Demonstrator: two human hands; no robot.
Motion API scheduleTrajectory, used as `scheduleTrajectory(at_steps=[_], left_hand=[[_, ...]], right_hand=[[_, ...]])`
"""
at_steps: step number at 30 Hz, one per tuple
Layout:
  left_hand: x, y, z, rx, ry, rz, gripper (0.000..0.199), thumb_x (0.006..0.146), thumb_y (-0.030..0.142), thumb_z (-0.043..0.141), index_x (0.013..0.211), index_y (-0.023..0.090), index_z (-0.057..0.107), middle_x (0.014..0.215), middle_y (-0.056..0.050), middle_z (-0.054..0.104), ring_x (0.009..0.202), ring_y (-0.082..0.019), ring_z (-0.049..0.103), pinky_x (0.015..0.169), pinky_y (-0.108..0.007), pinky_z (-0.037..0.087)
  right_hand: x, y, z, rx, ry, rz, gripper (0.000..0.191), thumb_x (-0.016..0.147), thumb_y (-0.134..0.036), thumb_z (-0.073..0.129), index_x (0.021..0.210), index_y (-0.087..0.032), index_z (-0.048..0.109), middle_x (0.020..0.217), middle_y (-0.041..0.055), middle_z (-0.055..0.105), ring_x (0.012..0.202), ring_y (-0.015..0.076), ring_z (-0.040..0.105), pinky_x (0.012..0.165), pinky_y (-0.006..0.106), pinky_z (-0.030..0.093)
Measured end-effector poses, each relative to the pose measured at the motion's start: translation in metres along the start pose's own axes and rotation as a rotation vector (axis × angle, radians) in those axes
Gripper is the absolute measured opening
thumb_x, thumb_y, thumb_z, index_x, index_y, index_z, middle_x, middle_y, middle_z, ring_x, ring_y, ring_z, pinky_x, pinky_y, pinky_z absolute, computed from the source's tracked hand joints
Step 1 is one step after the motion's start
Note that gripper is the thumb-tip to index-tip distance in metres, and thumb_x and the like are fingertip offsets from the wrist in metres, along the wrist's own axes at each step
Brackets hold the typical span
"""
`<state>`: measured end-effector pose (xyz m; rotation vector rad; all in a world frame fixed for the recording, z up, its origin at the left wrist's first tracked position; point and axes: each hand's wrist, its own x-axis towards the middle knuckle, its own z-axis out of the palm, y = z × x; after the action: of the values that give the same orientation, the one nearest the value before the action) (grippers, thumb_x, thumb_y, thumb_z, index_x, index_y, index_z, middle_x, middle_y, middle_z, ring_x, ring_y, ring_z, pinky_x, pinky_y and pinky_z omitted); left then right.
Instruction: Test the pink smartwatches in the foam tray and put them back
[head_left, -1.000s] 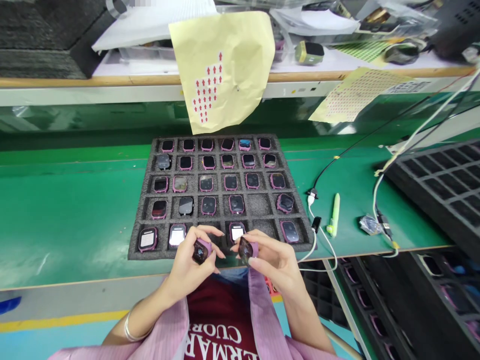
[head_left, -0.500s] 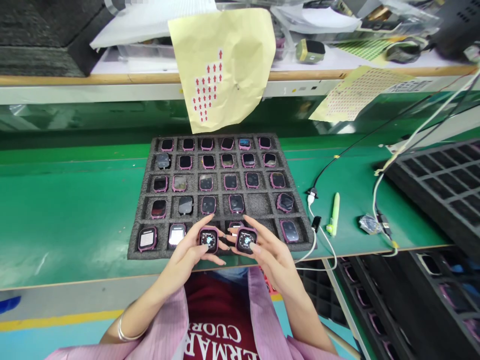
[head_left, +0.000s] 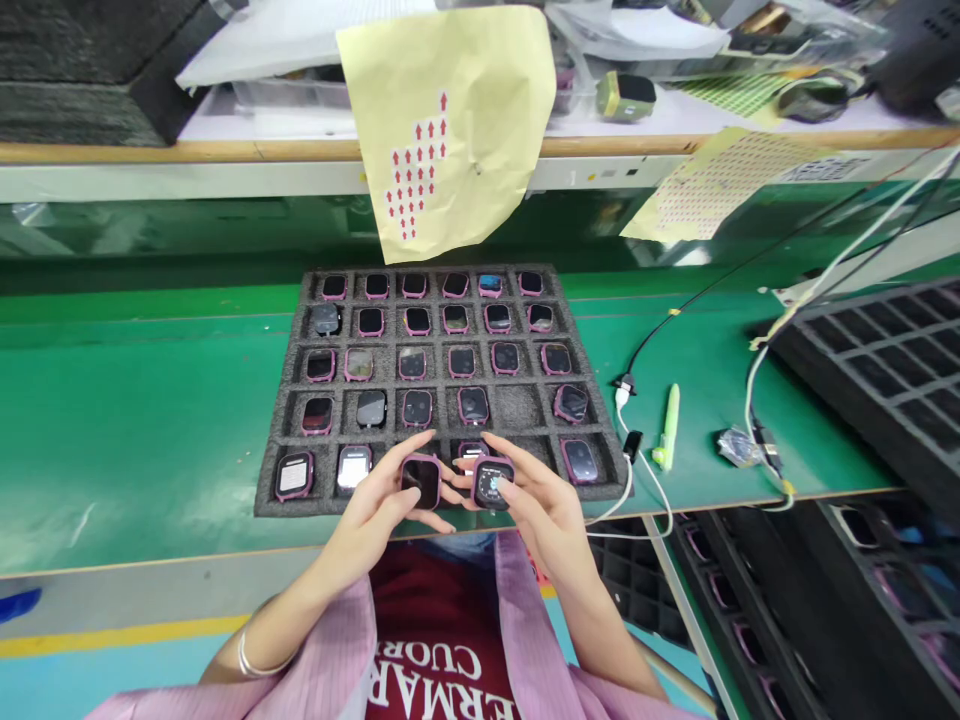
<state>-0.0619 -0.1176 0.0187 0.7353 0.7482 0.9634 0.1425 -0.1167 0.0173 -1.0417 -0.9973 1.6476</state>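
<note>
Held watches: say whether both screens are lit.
No, the left hand holds a dark-screened watch, the right hand a lit watch.

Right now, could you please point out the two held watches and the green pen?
Left-hand watch [head_left: 424, 480], head view: its dark screen.
Right-hand watch [head_left: 488, 483], head view: its lit screen.
Green pen [head_left: 671, 425], head view: middle of its barrel.

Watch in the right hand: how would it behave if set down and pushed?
The watch would probably slide rather than roll, given its squarish shape. It looks stiff, showing no bend in the right hand. Its glossy-looking screen may be slippery.
</note>
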Motion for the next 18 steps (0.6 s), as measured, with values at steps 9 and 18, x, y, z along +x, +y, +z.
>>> scheduleTrajectory(at_steps=[9,18], left_hand=[[0.001,-0.001,0.004,0.059,-0.01,0.039,0.048,0.088,0.021,0.056,0.134,0.029,0.045,0.112,-0.007,0.059,0.096,-0.022,0.063,0.074,-0.035,0.062],[0.004,-0.007,0.009,0.263,0.146,0.09,0.049,0.081,0.016,0.066,0.123,0.029,0.045,0.1,-0.002,0.056,0.087,-0.017,0.065,0.055,-0.02,0.059]], right_hand=[[0.003,0.0,0.007,-0.063,0.0,-0.067,0.042,0.088,-0.023,0.063,0.129,-0.028,0.054,0.116,0.0075,0.068,0.103,0.023,0.067,0.089,0.037,0.056],[0.002,-0.02,-0.024,-0.714,0.036,-0.241,0.046,0.08,-0.019,0.069,0.123,-0.024,0.054,0.112,0.009,0.062,0.101,0.0241,0.062,0.086,0.039,0.054]])
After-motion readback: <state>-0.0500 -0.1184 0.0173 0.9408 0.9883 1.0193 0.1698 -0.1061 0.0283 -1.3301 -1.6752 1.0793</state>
